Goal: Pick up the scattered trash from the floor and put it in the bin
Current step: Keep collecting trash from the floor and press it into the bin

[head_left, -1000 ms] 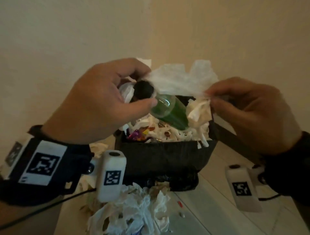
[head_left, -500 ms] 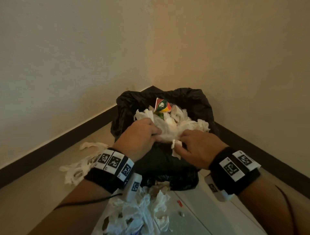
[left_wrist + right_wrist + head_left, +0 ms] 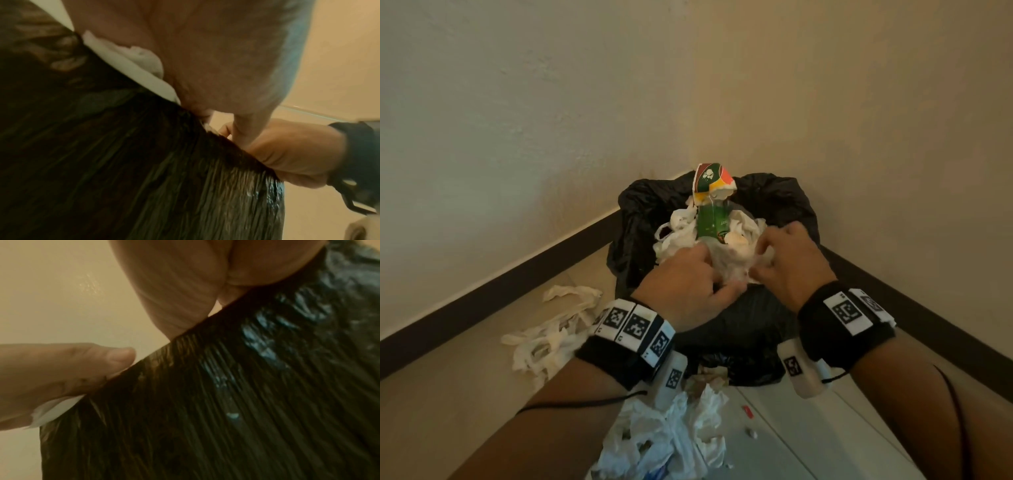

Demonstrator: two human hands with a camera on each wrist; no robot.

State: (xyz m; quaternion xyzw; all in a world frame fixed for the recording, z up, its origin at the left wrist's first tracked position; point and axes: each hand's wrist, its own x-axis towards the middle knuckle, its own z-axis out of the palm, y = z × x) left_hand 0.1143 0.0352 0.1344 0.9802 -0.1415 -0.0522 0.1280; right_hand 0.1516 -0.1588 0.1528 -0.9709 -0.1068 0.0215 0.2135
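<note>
Both hands push white tissue (image 3: 726, 263) down into the black bin (image 3: 784, 212). The left hand (image 3: 685, 291) and right hand (image 3: 791, 263) have curled fingers holding it. More tissue (image 3: 551, 329) lies on the floor left of the bin.

Cream walls (image 3: 534, 120) meeting in a corner, dark skirting board (image 3: 493, 301), pale floor (image 3: 448, 370)

Bin (image 3: 784, 205) in corner; tissues (image 3: 551, 329) left, wrappers (image 3: 671, 442) before it.

A black-lined bin (image 3: 784, 205) in the corner brims with crumpled white tissue (image 3: 729, 260) gripped at its near rim; beyond the grip a green bottle (image 3: 712, 222) stands upright, capped by a torn colourful wrapper (image 3: 710, 178).
</note>
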